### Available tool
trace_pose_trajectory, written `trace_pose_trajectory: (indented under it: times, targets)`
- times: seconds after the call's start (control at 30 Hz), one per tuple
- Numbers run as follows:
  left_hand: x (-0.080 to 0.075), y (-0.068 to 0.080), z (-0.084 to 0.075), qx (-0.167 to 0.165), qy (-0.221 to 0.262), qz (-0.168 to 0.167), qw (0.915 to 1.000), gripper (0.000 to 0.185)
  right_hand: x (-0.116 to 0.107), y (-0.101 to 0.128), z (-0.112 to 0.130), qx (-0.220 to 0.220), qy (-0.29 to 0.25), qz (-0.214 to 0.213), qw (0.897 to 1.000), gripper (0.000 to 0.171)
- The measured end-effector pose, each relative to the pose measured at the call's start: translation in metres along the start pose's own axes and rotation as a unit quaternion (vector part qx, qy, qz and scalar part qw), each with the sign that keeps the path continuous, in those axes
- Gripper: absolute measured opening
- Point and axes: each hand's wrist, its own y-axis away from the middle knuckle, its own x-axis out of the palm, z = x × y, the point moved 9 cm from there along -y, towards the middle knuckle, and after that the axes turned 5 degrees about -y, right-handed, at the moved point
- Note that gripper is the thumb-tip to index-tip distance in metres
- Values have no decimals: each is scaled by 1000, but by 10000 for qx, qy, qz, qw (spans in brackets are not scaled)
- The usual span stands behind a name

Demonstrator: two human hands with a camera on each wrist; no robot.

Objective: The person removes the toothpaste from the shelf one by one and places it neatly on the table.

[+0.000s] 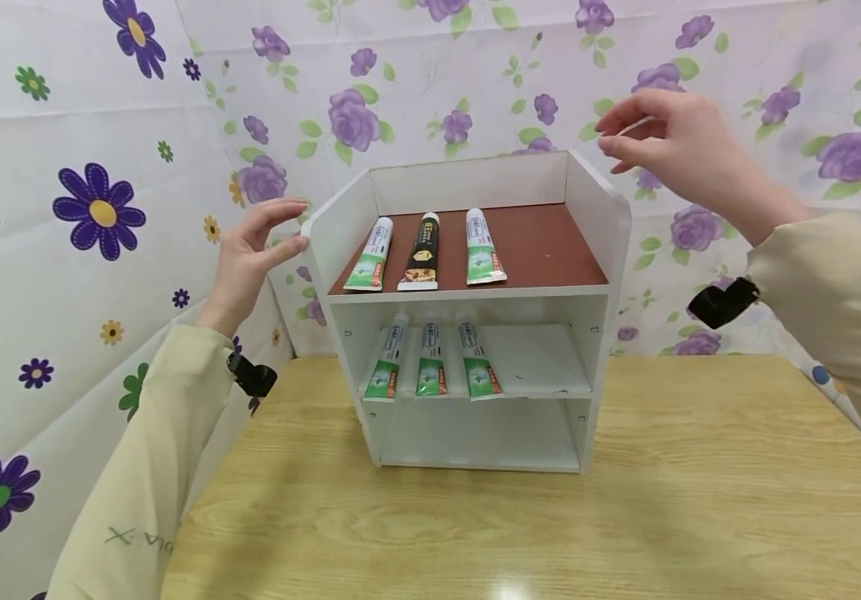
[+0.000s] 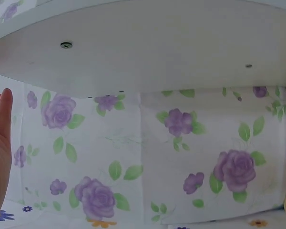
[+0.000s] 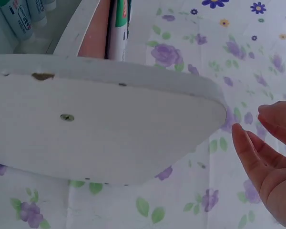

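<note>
A white shelf unit point(image 1: 597, 367) stands on the table, its top lined in reddish brown. Two green-and-white toothpaste tubes point(image 1: 372, 254) and a black toothpaste tube point(image 1: 422, 250) between them lie on that top. Several more green-and-white tubes point(image 1: 431, 362) lie in a row on the middle shelf. My left hand point(image 1: 250, 258) is at the upper left side panel, holding nothing, fingertips right at its edge. Raised above and beyond the right side panel point(image 3: 133, 129), my right hand point(image 1: 670, 137) hangs in the air with fingers loosely bent and nothing in them.
The wooden table point(image 1: 475, 533) spreads in front of the unit and to both sides. Behind it hangs a purple-rose cloth point(image 1: 430, 75), and a cloth with daisies point(image 1: 25, 292) covers the left side. The bottom compartment point(image 1: 478, 433) sits just above the tabletop.
</note>
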Motion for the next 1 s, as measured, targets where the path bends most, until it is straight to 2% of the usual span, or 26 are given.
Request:
trace_pose_trajectory:
  times: [0.13, 0.23, 0.37, 0.47, 0.57, 0.77, 1.0]
  targets:
    - [3, -4, 9, -204, 310, 10, 9993, 34, 18, -6, 9, 8, 108, 296, 9995, 23]
    - [11, -7, 14, -371, 732, 181, 9965, 31, 30, -9, 14, -16, -61, 524, 9986, 24]
    - [21, -10, 19, -539, 1522, 324, 9863, 24, 45, -13, 17, 74, -377, 754, 9964, 24]
    - [23, -11, 21, -489, 1889, 260, 9804, 21, 55, -15, 17, 177, -564, 916, 9940, 24]
    - [22, -10, 22, -442, 1978, 215, 9790, 21, 65, -17, 17, 251, -597, 1037, 9925, 24]
    - [21, -9, 25, -476, 2001, 189, 9784, 22, 85, -17, 14, 474, -222, 1311, 9900, 27]
    - [22, -8, 28, -490, 2006, 210, 9782, 26, 111, -17, 5, 1012, -880, 1573, 9784, 26]
